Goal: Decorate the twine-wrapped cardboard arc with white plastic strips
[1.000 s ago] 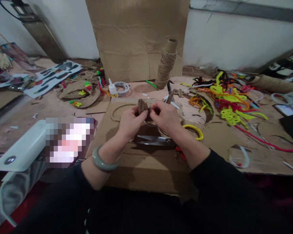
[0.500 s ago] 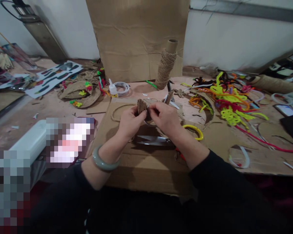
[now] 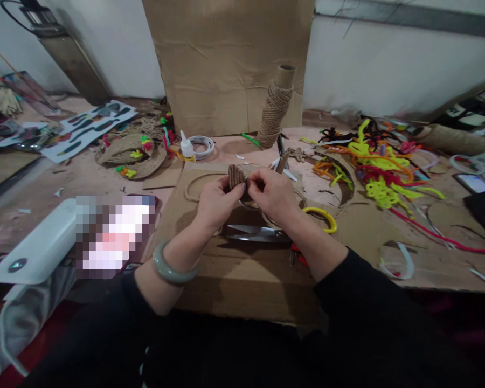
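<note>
My left hand grips a small piece wound with brown twine, its rows of cord showing above my fingers. The fingertips of my right hand are pinched together at the right edge of that piece; what lies between them is too small to make out. Below my hands, scissors with a yellow handle lie on a cardboard sheet, partly covered by my right wrist. A loop of loose twine rests left of my hands. Behind stands a tube wound with twine.
A white glue bottle stands beyond my left hand, near a twine hat with coloured bits. Colourful pipe cleaners are heaped at the right. A phone and a white power bank lie at the left.
My right hand has shifted very slightly at the edge of the twine-wound piece. My left hand keeps its grip almost unmoved.
</note>
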The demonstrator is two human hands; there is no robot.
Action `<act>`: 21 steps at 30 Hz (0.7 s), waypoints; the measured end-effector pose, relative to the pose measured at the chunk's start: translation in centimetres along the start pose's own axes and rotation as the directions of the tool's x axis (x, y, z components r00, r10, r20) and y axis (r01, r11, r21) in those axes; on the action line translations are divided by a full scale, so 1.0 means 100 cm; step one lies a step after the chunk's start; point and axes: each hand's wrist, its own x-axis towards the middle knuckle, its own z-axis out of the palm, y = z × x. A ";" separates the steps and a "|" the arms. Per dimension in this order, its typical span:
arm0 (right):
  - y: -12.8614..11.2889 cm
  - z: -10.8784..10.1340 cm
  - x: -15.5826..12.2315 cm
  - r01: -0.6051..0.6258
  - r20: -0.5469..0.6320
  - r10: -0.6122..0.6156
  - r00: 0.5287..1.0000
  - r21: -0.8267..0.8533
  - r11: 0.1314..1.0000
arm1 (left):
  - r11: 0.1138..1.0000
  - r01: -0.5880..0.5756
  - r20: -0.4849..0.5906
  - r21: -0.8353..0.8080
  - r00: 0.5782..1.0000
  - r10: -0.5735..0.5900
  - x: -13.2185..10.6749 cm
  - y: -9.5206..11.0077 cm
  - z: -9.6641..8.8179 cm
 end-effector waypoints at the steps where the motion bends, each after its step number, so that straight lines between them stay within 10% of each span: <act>1: 0.000 0.000 0.000 0.002 0.001 -0.002 1.000 0.002 1.000 | 1.000 -0.001 -0.002 -0.004 1.000 0.001 0.000 0.000 0.000; 21: -0.003 -0.003 0.002 -0.058 0.000 0.058 0.998 0.092 0.994 | 0.988 0.021 -0.008 -0.155 1.000 -0.022 0.001 -0.007 0.002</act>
